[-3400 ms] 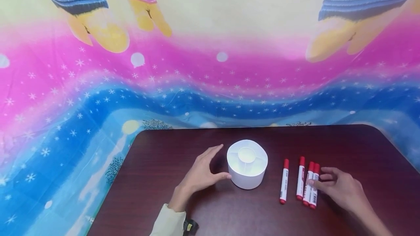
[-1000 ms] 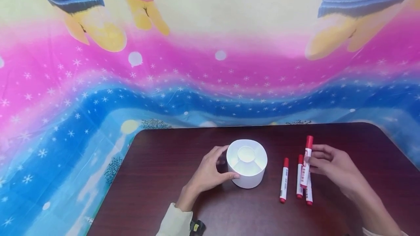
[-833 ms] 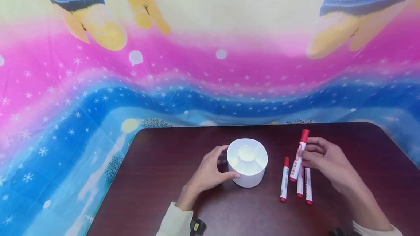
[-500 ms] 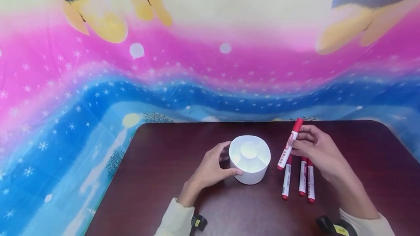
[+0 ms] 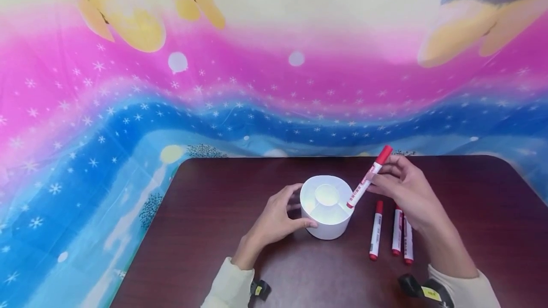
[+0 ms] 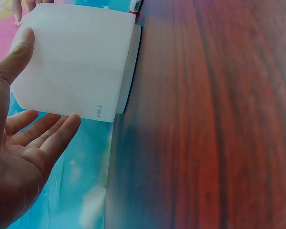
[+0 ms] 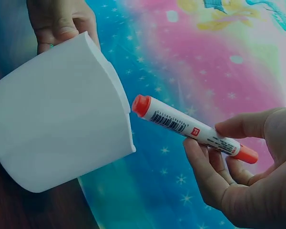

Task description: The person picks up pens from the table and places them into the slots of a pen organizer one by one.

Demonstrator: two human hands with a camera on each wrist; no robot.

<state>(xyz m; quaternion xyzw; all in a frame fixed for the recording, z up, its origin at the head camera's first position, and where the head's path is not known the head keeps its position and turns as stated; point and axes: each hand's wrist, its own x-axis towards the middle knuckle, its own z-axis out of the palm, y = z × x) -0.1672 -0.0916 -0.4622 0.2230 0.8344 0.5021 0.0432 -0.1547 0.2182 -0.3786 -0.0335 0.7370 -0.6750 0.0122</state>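
R hand (image 5: 406, 189): fingers pinch 1 pen (image 5: 365, 183) mid-barrel, low end near cup (image 5: 328, 230). L hand (image 5: 275, 216): fingers grip cup, upright on worktop (image 5: 197, 232). Pen prob. light, stiff, slick; mid-barrel's best. Cup prob. light, rigid.

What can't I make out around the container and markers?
- Inside of the container: hidden in both wrist views by its outer wall.
- Far end of the rightmost lying marker: head view, covered by the right hand.
- Lettering on the leftmost lying marker: head view, too small.
- Top-edge marker, left wrist view: mostly cut off by the frame.
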